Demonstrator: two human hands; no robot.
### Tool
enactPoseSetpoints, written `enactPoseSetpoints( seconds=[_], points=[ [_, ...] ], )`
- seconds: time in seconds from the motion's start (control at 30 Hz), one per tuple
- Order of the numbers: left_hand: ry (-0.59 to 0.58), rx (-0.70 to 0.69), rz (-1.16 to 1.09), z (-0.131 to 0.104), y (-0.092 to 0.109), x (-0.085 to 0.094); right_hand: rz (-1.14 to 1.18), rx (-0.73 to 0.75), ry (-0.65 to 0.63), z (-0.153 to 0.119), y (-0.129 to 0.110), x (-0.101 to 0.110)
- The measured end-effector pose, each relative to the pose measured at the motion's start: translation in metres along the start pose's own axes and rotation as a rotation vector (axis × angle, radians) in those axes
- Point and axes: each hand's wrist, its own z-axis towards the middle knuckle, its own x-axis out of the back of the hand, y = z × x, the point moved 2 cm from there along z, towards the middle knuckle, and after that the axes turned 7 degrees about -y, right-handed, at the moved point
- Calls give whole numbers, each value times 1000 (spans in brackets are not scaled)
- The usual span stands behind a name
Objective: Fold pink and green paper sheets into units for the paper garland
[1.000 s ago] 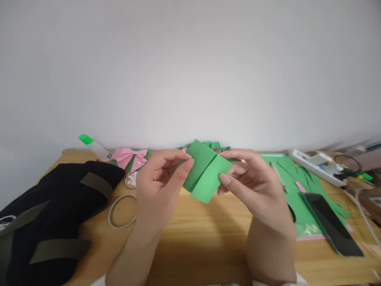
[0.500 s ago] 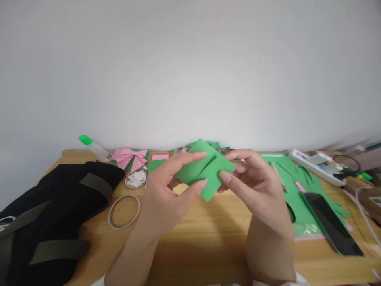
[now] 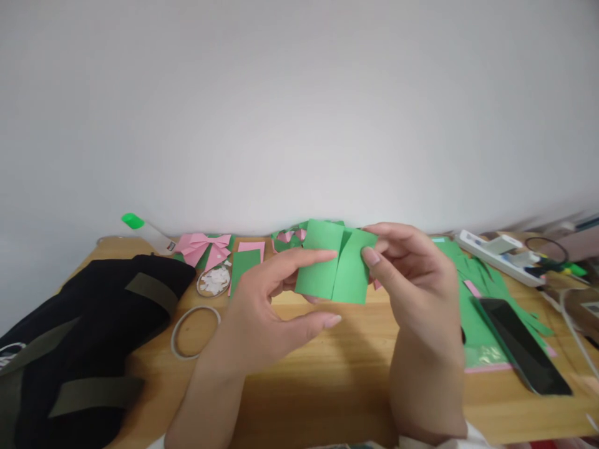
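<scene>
Both hands are raised over the table around a folded green paper point(image 3: 322, 269), whose two flaps meet along a slit near its middle. My right hand point(image 3: 414, 280) pinches the right flap, thumb in front and fingers behind. My left hand point(image 3: 262, 305) has its index finger laid across the front of the left flap, with its other fingers partly hidden behind the paper. The left thumb sticks out below, apart from the sheet.
Behind lie a pink paper bow point(image 3: 203, 248), green and pink sheets point(image 3: 246, 265) and a folded wreath point(image 3: 287, 238). Left are a black cloth bag point(image 3: 93, 312), a tape ring point(image 3: 195, 332), white scraps point(image 3: 215, 280) and a glue bottle point(image 3: 154, 236). Right are a phone point(image 3: 524, 346) and power strip point(image 3: 498, 255).
The green paper has turned from a diamond slant to nearly upright and its slit now runs up and down. My left thumb has come off its front and dropped lower.
</scene>
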Motion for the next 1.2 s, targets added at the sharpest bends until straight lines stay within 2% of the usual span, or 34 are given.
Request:
enactPoseSetpoints(
  seconds=[0.13, 0.2, 0.3, 0.4, 0.57, 0.67, 0.83, 0.97, 1.1, 1.2],
  points=[
    [6, -31, -14, 0, -2, 0, 145, 19, -59, 0, 2, 1],
    [10, -90, -18, 0, -3, 0, 210, 43, -99, 0, 3, 1],
    [-44, -199, -38, -1, -4, 1, 267, 94, -141, 0, 3, 1],
    [-83, -238, -56, -2, -5, 3, 279, 116, -157, 0, 3, 1],
    [-51, -234, 104, -4, 0, 6, 193, 129, -127, -2, 1, 3],
    [-11, -248, 198, -3, 5, 5, 42, 155, -104, -4, -2, 3],
    [-73, -278, 244, 1, 6, 3, -274, 294, -214, -7, -9, 0],
    [-95, -269, 247, 4, 6, 3, -237, 288, -250, -5, -9, -1],
    [-112, -252, 240, 6, 6, 0, -235, 299, -204, -5, -7, -2],
    [-58, -220, 170, 6, 2, -2, -241, 296, -149, -6, -7, -2]
  ],
)
